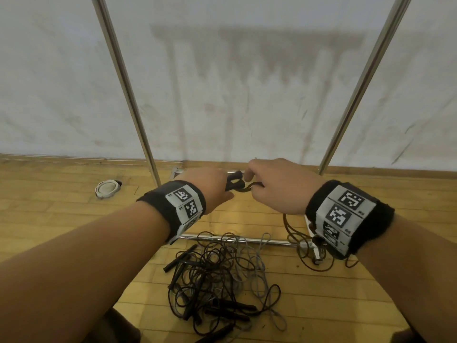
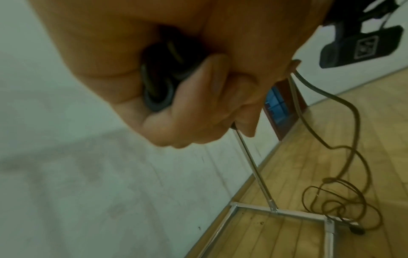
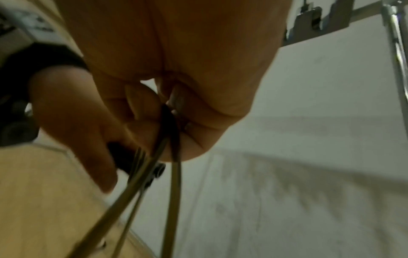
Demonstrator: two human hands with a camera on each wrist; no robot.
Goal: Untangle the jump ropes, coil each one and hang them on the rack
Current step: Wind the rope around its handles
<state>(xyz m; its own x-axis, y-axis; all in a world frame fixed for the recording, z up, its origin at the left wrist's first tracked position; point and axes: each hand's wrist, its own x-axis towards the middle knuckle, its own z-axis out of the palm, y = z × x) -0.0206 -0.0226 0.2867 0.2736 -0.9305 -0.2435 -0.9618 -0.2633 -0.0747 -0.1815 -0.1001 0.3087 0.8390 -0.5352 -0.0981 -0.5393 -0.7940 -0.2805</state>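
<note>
My left hand (image 1: 212, 186) grips two black rope handles (image 1: 233, 183) held together; their round ends (image 2: 159, 83) show inside the curled fingers (image 2: 198, 104). Just to its right my right hand (image 1: 269, 184) pinches the brown cord (image 3: 170, 125) of the same jump rope. That cord (image 2: 353, 136) hangs down and lies in loose loops (image 1: 314, 251) on the floor by the rack's base. A tangled pile of other jump ropes (image 1: 217, 280), black, brown and grey with black handles, lies on the wooden floor below my hands. The metal rack's two uprights (image 1: 128, 95) rise in front of me.
The rack's base frame (image 1: 247, 240) lies on the floor between the pile and the white wall (image 1: 235, 82). A round white object (image 1: 107, 188) sits on the floor at left by the wall. My knees (image 1: 118, 328) show at the bottom edge.
</note>
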